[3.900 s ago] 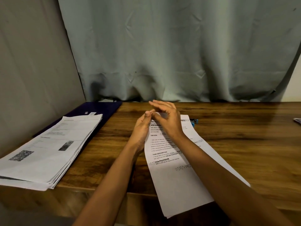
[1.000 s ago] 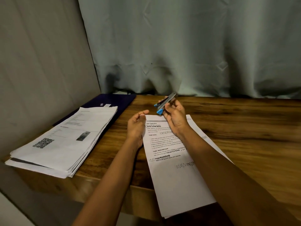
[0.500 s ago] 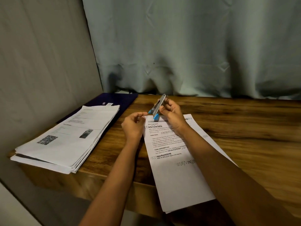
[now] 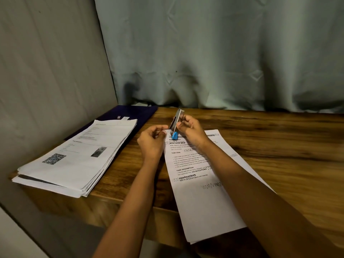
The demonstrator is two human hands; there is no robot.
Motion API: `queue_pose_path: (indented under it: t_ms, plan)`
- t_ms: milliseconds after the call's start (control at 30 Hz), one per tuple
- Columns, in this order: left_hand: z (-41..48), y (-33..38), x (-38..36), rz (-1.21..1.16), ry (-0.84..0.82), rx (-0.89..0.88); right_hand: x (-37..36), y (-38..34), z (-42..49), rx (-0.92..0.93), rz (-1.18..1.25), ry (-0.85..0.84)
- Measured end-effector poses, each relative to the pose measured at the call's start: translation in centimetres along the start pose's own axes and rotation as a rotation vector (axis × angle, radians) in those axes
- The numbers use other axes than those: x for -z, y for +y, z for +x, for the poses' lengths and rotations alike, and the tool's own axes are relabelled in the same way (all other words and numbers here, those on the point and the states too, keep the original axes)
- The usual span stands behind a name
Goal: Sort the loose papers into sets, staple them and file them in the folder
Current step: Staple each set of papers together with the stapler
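A set of printed papers (image 4: 201,192) lies in front of me on the wooden table (image 4: 279,155), its near end hanging over the front edge. My left hand (image 4: 151,144) pinches the set's top left corner and lifts it slightly. My right hand (image 4: 191,131) grips a small silver and blue stapler (image 4: 176,125), held nearly upright with its blue end down at that corner. A thick stack of loose papers (image 4: 78,159) lies at the left, partly on top of a dark blue folder (image 4: 134,112).
A grey curtain (image 4: 223,53) hangs along the table's back edge and a grey wall (image 4: 46,71) closes the left side. Bare wood stretches to the right of the papers.
The right hand picked up the stapler, tilted it from slanted to nearly upright and lowered its blue end to the corner. The left hand closed its pinch on that corner.
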State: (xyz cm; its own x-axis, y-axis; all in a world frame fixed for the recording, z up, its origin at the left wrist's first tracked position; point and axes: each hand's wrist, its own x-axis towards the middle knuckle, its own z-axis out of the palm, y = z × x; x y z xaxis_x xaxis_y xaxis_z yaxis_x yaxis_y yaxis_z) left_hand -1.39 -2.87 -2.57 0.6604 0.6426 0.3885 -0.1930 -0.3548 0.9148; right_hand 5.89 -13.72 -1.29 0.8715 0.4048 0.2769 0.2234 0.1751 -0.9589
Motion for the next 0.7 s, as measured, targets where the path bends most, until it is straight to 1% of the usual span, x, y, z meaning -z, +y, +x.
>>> queue_pose_path:
  t_ms: [367,433,567,700]
  plan:
    - [0.04,-0.27,-0.04,0.001,-0.032,-0.024,0.10,0.09,0.37,-0.032,-0.060,-0.009]
    - [0.01,-0.32,-0.07,0.020,-0.062,-0.027,0.18,0.10,0.43,-0.041,-0.047,-0.004]
    - [-0.12,-0.30,-0.18,0.201,-0.150,-0.040,0.33,0.24,0.58,-0.034,-0.010,-0.007]
    - [-0.11,-0.27,-0.32,0.289,-0.169,-0.036,0.28,0.43,0.60,-0.050,-0.015,0.000]
